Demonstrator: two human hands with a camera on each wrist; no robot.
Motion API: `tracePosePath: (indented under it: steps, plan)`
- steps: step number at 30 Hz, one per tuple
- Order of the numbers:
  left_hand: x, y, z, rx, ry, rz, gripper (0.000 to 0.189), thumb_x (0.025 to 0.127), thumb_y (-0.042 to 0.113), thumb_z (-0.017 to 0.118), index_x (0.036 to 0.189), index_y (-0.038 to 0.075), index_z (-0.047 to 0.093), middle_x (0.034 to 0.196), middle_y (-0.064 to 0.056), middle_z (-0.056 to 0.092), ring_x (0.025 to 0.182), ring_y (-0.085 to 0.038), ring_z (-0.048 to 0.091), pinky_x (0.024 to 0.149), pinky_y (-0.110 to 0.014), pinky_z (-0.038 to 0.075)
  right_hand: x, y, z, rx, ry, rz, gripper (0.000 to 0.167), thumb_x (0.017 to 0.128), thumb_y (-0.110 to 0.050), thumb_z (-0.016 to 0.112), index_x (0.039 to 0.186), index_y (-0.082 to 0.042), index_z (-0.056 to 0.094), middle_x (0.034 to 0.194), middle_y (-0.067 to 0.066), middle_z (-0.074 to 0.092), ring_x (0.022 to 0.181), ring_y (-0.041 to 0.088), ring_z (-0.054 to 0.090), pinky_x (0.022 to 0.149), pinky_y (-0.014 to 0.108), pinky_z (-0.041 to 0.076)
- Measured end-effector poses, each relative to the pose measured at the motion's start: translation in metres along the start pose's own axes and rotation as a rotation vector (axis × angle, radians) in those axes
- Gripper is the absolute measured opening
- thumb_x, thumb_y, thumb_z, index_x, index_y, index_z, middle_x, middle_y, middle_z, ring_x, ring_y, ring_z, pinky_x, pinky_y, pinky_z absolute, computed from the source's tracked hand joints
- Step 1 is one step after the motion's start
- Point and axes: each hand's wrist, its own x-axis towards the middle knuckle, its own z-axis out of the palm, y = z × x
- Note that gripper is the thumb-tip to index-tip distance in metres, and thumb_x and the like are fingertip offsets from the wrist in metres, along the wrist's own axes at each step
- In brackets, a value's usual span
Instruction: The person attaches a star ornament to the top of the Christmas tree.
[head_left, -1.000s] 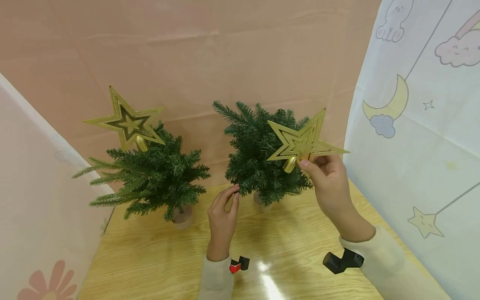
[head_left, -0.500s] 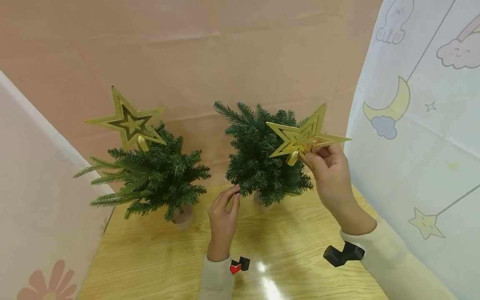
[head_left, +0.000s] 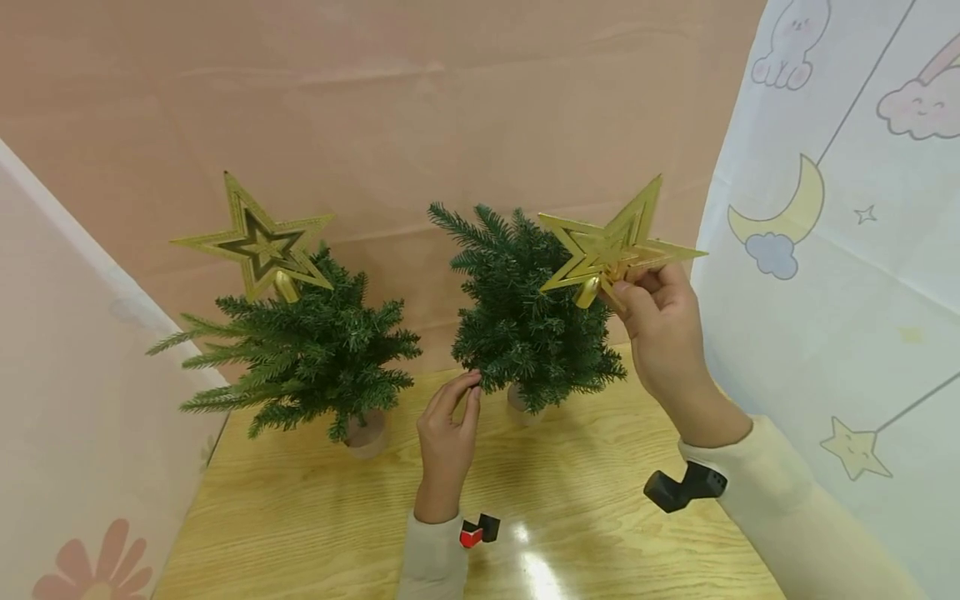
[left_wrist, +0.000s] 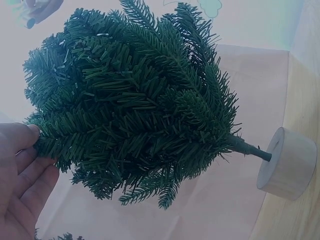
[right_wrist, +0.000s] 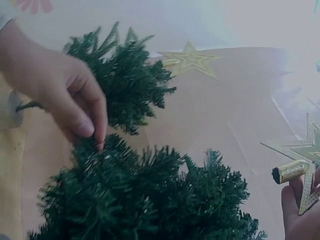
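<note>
- Pinching the held star (head_left: 607, 246) by a lower arm, close to its socket (right_wrist: 292, 171), the person's right grip (head_left: 663, 333) keeps thumb toward the head camera and fingers behind. The star sits between two and three o'clock in the head view, raised above the surface (head_left: 300, 517).
- It looks thin, light and stiff, probably plastic. The glossy gold finish may slip a little under dry fingers, and the slim cut-out arms could bend or crack if squeezed hard.
- The socket seems the sturdiest hold. Its dark end points roughly toward nine o'clock in the right wrist view and toward seven in the head view, so fingers suit the opposite end best.
- Just past six o'clock, the left grip (head_left: 448, 425) pinches a branch tip of the touched tree (head_left: 532, 333), which stands near the centre toward four o'clock.
- Those branches look springy and soft-needled, likely to give under a light pull. The pale round base (left_wrist: 287, 172) or the bare stem above it would be a firmer hold.
- Toward half past eight stands the other tree (head_left: 322, 350), with the other star (head_left: 264, 246) above it at half past nine.
</note>
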Motion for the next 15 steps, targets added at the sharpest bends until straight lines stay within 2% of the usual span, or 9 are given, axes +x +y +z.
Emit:
tracePosePath:
  steps: [5, 15]
  plan:
    - [0.001, 0.000, 0.000, 0.005, -0.002, -0.006, 0.022, 0.092, -0.001, 0.065, 0.113, 0.003, 0.069, 0.112, -0.012, 0.069, 0.104, -0.026, 0.066, 0.092, -0.027, 0.053, 0.007, -0.001, 0.005, 0.084, -0.016, 0.010, 0.038, 0.098, 0.008, 0.040, 0.136, 0.001, 0.043, 0.126, 0.019, 0.049, 0.112, 0.025, 0.056, 0.097, 0.033, 0.051]
    - [0.001, 0.000, 0.000, 0.009, -0.001, -0.003, 0.021, 0.092, -0.001, 0.065, 0.112, 0.002, 0.070, 0.111, -0.013, 0.069, 0.103, -0.026, 0.067, 0.092, -0.027, 0.053, 0.023, 0.001, 0.010, 0.100, -0.017, -0.016, 0.035, 0.098, 0.008, 0.039, 0.131, 0.000, 0.045, 0.124, 0.020, 0.048, 0.112, 0.027, 0.055, 0.097, 0.035, 0.050]
